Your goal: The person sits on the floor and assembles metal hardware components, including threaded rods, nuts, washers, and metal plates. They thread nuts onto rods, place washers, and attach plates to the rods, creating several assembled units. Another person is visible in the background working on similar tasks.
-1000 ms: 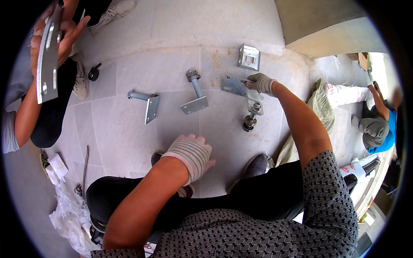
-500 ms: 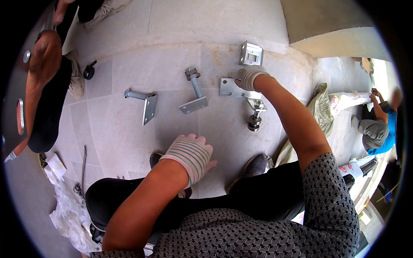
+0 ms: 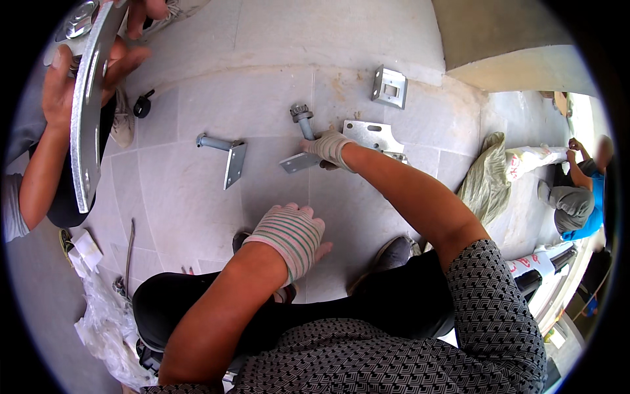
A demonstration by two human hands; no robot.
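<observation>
— Where is the right hand [image 3: 330,148]?

— Just above the middle of the frame, gloved, with its fingers closed around a grey metal bracket [image 3: 300,145] that lies on the tiled floor [image 3: 177,197]. The bracket's bolt end points toward the top of the frame.

— And the left hand [image 3: 289,236]?

— Near the centre, gloved too, fingers loosely spread and holding nothing, hovering over the floor by the knee.

— What lies around them?

— A second bracket [image 3: 226,157] to the left, a flat plate [image 3: 374,136] just right of the gripping hand, and a small square plate [image 3: 389,86] above it. In the upper left, another person's hands [image 3: 62,85] hold a long metal plate [image 3: 88,98].
</observation>
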